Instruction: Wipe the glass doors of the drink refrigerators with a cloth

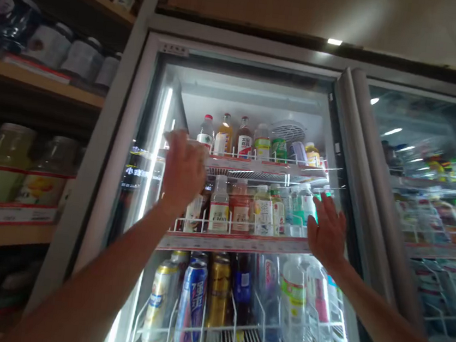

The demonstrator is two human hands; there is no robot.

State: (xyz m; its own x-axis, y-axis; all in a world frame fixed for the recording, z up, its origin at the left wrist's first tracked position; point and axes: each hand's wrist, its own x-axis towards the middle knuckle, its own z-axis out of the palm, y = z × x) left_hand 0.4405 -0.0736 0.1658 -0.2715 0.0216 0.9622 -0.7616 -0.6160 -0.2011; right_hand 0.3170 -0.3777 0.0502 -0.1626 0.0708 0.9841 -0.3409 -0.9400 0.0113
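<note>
My left hand [182, 168] is raised in front of the upper shelves of a glass-door drinks cooler [256, 70], its fingers apart and curled a little. My right hand [327, 231] is raised at the cooler's middle shelf, with its fingers spread and nothing in them. Plastic drink bottles [224, 206] stand just beside and below my left hand, and a green-capped bottle [305, 204] is nearest my right fingertips. I cannot tell whether either hand touches the glass or is inside the cooler. Drink cans [191, 304] stand on the lowest visible shelf.
A second glass-door cooler [424, 215] stands to the right, filled with drinks. Wooden shelves [36, 80] to the left hold jars and packaged goods. A grey frame [103, 146] separates those shelves from the cooler.
</note>
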